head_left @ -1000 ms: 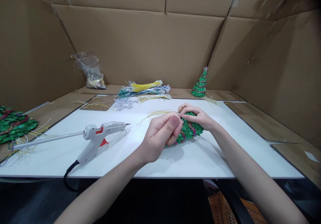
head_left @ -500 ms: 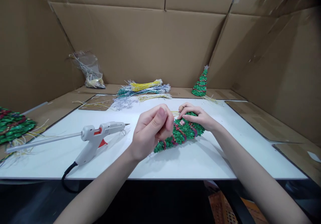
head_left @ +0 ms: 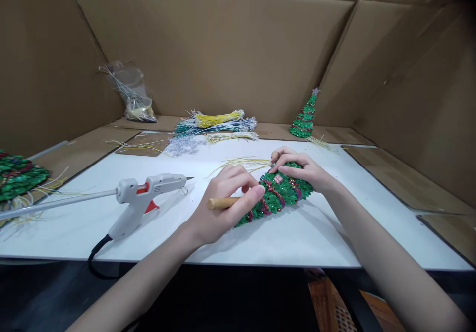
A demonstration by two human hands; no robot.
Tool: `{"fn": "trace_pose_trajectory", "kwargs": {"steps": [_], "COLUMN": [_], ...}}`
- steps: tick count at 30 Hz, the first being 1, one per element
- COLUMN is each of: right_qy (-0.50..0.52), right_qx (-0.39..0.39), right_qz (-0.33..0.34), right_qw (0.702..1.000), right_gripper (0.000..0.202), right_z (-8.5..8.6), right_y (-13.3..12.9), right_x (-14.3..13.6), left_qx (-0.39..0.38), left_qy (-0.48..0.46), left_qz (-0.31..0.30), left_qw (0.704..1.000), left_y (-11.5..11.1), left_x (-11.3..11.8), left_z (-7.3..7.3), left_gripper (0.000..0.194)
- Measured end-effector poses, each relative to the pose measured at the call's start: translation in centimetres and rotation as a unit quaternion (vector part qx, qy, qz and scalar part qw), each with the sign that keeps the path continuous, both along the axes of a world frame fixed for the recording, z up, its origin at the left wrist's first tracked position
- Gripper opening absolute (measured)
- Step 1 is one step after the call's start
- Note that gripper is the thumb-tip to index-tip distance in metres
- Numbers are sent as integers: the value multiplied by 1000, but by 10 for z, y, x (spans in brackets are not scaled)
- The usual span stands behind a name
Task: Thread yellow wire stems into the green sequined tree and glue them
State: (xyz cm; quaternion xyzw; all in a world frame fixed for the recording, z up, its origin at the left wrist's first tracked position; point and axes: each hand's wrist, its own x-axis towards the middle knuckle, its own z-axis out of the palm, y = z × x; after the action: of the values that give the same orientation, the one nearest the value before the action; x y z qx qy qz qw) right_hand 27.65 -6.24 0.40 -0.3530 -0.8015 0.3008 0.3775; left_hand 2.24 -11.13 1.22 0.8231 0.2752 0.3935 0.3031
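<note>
My left hand (head_left: 226, 203) is closed around a tool with a wooden handle (head_left: 223, 202); the tool's far end is hidden behind my fingers, at the tree. A green beaded tree (head_left: 277, 193) with red and purple garland lies on its side on the white board (head_left: 297, 238). Over the tree's upper right part, my right hand (head_left: 297, 168) grips it with bent fingers. Thin yellow wires (head_left: 241, 162) stick out to the left from behind the tree.
A white glue gun (head_left: 143, 200) lies at the left. Farther back are wire bundles (head_left: 219, 120), clear pieces (head_left: 186, 145), a plastic bag (head_left: 134, 94) and a small standing tree (head_left: 305, 116). Another tree (head_left: 22, 176) is at the left edge.
My left hand has turned over and lowered towards the tree, and the wooden handle now shows in it. My right hand stays on the tree. The view has shifted slightly.
</note>
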Motion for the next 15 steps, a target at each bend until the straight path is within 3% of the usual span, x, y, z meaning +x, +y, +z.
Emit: {"fn": "trace_pose_trajectory", "kwargs": {"steps": [4,8,15], "right_qy": [2,3,-1], "right_qx": [-5,0,3], "right_qz": [9,14,13], "right_qw": [1000,1000,1000], "right_gripper": [17,16,19], "right_z": [0,-1,0], "right_y": [0,1,2], "right_x": [2,2,3], "left_qx": [-48,-29,-22], "left_qy": [23,-21,-15], "left_qz": [-7,-19,-44], "left_qw": [999,999,999], "left_y": [-3,-8,-9], "left_x": [-8,-9,0], "left_z": [-6,-12,-14], "left_gripper": [22,8,17]}}
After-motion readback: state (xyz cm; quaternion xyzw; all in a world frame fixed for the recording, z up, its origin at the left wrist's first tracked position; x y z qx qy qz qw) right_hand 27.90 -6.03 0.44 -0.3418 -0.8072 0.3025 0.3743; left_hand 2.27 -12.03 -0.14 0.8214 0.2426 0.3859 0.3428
